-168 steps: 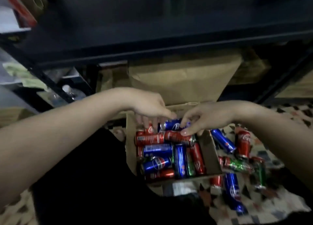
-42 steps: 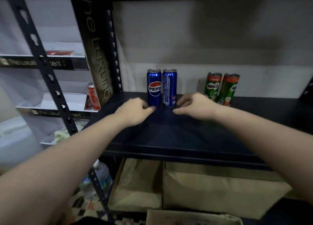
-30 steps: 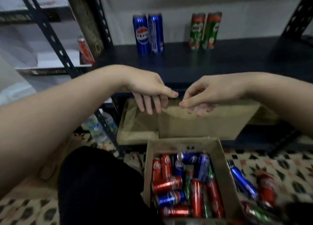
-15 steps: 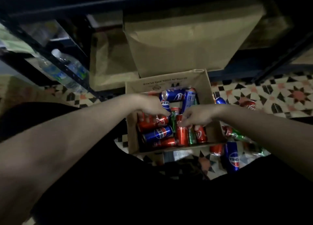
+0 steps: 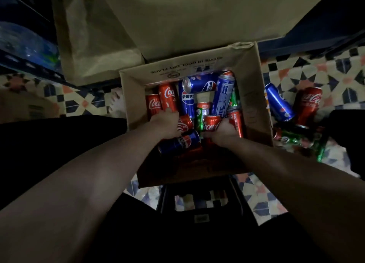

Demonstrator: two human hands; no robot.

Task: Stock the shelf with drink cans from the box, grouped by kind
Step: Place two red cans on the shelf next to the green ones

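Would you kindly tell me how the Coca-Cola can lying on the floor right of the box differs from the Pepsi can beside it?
The Coca-Cola can is red with white script; the Pepsi can is blue. The Coca-Cola can lies farther from the box, the Pepsi can nearer its wall. Their far ends lean apart, their near ends converge. Both are slim cans lying on the patterned floor, outside the box.

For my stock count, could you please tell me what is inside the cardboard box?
The brown cardboard box holds jumbled red Coca-Cola cans, blue Pepsi cans and a green can. Both hands cover some cans; lower layers are hidden.
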